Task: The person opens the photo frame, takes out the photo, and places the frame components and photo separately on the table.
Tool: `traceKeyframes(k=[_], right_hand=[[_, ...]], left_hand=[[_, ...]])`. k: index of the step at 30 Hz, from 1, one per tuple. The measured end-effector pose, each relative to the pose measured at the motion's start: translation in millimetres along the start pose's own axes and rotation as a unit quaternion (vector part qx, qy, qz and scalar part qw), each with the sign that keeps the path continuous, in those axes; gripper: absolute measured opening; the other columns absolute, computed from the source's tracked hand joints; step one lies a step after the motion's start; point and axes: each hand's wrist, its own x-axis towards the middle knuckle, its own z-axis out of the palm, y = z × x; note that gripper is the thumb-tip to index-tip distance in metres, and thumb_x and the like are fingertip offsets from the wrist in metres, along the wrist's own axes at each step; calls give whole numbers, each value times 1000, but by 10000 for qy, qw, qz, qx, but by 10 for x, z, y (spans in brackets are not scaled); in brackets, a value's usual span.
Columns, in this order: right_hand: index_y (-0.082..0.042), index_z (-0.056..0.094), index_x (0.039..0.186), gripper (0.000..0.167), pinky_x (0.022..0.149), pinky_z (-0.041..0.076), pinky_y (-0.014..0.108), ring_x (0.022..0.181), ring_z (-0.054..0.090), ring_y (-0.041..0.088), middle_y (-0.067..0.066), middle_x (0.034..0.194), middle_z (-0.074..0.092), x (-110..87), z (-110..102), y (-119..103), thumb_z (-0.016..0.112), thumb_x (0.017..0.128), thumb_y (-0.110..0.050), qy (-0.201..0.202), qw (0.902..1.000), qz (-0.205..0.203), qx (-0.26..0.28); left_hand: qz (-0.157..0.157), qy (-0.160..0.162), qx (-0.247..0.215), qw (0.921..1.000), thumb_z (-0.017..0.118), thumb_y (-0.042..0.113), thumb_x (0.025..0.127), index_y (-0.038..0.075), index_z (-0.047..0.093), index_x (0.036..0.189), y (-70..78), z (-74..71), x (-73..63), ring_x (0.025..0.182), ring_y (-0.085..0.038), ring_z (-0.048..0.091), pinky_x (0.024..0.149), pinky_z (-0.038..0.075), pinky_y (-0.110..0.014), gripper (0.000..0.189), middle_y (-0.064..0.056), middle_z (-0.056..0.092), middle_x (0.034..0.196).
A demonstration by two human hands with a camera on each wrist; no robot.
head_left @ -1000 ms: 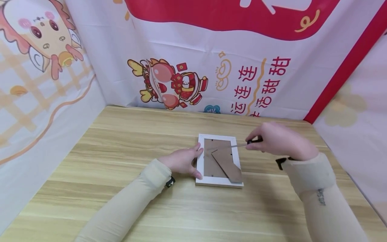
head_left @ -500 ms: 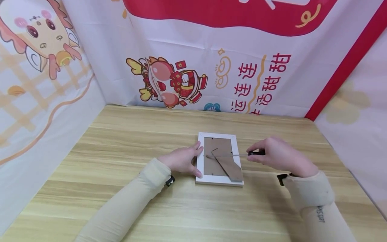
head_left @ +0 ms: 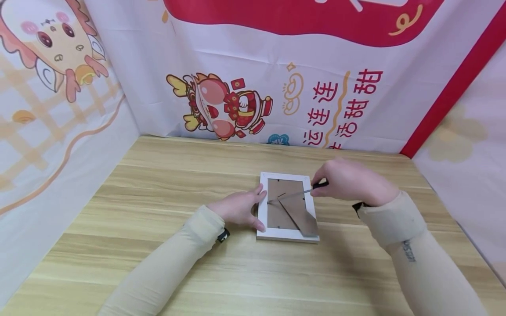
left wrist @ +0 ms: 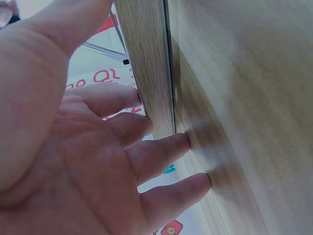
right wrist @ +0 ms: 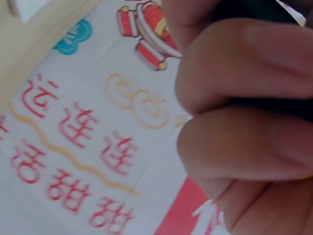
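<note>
A white picture frame (head_left: 276,235) lies face down on the wooden table, its brown backing board (head_left: 284,186) showing. A grey-brown easel stand (head_left: 303,219) slants across the board's lower right. My left hand (head_left: 239,207) braces the frame's left side, thumb near the lower corner and fingers further up; in the left wrist view the fingers (left wrist: 166,152) are spread along the frame's wood-look side. Above the frame's right edge my right hand (head_left: 348,182) grips a screwdriver (head_left: 321,184) by its black handle. Its thin shaft reaches across to the board's left edge, beside a small tab.
Printed fabric (head_left: 221,52) hangs behind the table (head_left: 170,175) and along both sides. Small dark tabs (head_left: 303,199) sit around the edge of the backing board. A dark strap (head_left: 223,235) shows at the left wrist.
My right hand dipped, then rose and shifted left with the screwdriver, so the shaft now slopes down to the board's left edge. My left hand and the frame have stayed in place.
</note>
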Motion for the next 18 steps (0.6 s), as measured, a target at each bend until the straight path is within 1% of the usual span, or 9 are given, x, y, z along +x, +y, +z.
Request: traceKeyframes(k=[1,3,5,7,12,14,18], right_hand=[[-17,79,88,8,70,55,36,72,62,10,-6,83,70,28,-43,-43,81,83,-24,-26,9999,0,-121],[-19,79,85,8,72,55,38,74,62,10,-7,84,70,74,-121,-142,82,82,-26,-50,9990,6,-444],[-20,79,83,8,71,54,38,73,62,10,-9,82,69,114,-188,-256,82,82,-28,-83,9971,3,-762],[-20,77,79,9,66,53,37,68,60,12,-8,77,67,158,-244,-382,82,82,-28,-171,9948,73,-998],[-18,72,73,17,57,50,34,60,57,15,-6,65,63,286,-340,-698,81,82,-29,-435,9874,294,-1494],[-16,71,75,17,57,51,34,61,58,16,-5,65,62,332,-358,-801,82,82,-28,-459,9839,286,-1701],[-12,73,84,16,58,51,33,63,57,18,-3,67,62,398,-363,-954,81,82,-26,-420,9787,223,-2000]], left_hand=[[2,-6,-10,10000,82,48,76,4,26,156,2,-3,1,145,-29,25,115,28,-38,107,-16,8,163],[13,-11,-24,10000,82,48,76,4,26,156,8,-11,3,145,-29,25,115,28,-38,107,-16,8,163],[7,-29,-46,10000,82,47,76,4,26,156,12,-18,4,145,-29,25,115,28,-38,107,-16,8,163],[-8,-34,-64,10000,82,47,76,5,26,156,15,-22,4,145,-28,24,116,27,-38,106,-15,8,163],[-46,-32,-53,10000,82,48,76,6,26,156,0,-16,8,146,-28,24,116,27,-37,106,-15,9,164],[-32,-44,-56,10000,82,48,76,6,26,156,-5,-13,9,146,-28,24,116,26,-38,107,-15,9,164],[12,-77,-94,9999,81,48,76,4,25,156,-5,-14,4,146,-29,23,116,26,-38,107,-17,8,163]])
